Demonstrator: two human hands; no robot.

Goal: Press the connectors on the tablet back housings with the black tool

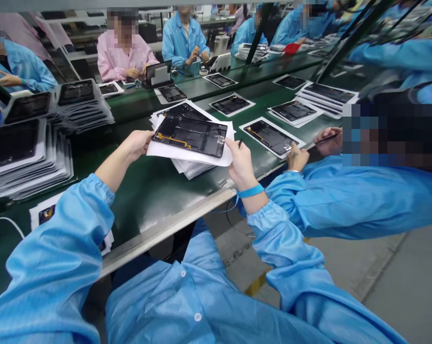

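A black tablet back housing [196, 133] with an orange flex cable along one side lies on a white sheet [166, 152]. My left hand [139, 145] is closed on the left edge of housing and sheet, thumb hidden. At the right edge, my right hand [240, 162] pinches the same two; a short dark tip, too small to name, shows by its fingers. Both hands hold them slightly tilted above a stack of similar housings and white sheets [189, 169]. A blue band [251, 191] circles my right wrist.
Tall stacks of housings on sheets [29, 177] stand at left on the green bench [144, 205]. To my right, a co-worker's hand [297, 156] touches another housing [268, 136]. More housings lie further back, before seated people. The bench has a metal front edge [173, 224].
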